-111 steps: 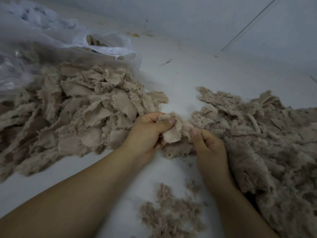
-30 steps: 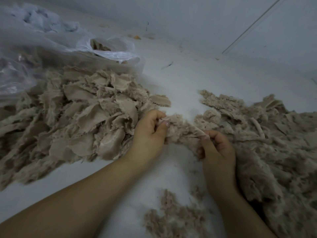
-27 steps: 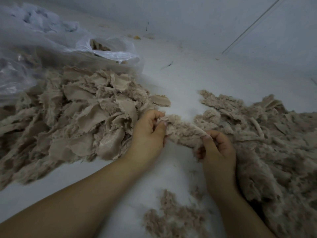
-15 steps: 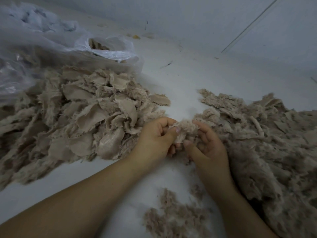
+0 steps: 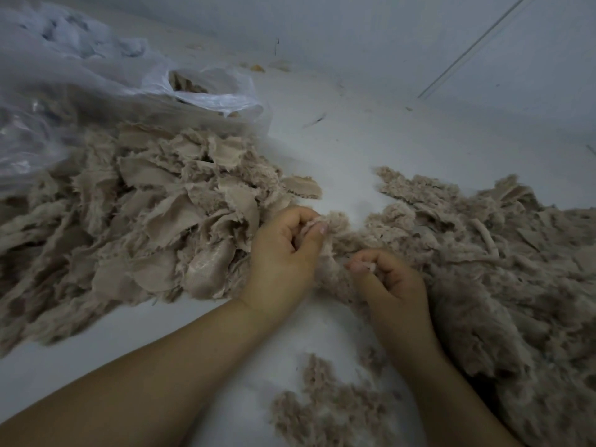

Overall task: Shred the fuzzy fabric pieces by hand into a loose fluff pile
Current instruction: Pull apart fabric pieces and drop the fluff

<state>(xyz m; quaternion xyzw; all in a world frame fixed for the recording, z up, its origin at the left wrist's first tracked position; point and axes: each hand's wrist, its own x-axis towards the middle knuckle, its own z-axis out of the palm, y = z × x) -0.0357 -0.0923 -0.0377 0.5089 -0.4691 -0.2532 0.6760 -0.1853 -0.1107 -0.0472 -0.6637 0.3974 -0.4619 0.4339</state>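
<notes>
At the far left edge of the white surface (image 5: 338, 146) lies a clear plastic bag (image 5: 96, 91), crumpled and cut off by the left border. Its mouth is open, and some beige scraps show inside, but they are too dim to tell more. Just in front of the bag spreads the heap of fuzzy fabric pieces (image 5: 145, 214) — flat torn patches with frayed edges, stacked on each other. The heap's left part runs out of view, and its near edge is blurred.

The left hand (image 5: 283, 253) rests against the right side of this heap. Its thumb and curled fingers pinch one end of a fabric piece (image 5: 335, 240), which stretches to the right. The right hand (image 5: 390, 279) is just beside, lower, with its fingers curled in; it seems to pinch a thin tuft of the same piece, but the fingertips hide the contact, so I cannot tell this for sure. The two hands are near, not touching. Both forearms enter from the bottom edge.

Near the bottom edge, between the forearms, a small patch of loose fluff (image 5: 329, 408) lies on the surface, partly cut off. On the right side stands the large fluff pile (image 5: 500, 269) — soft, tangled, with a few cord-like strands. It touches the right hand and continues past the right border.
</notes>
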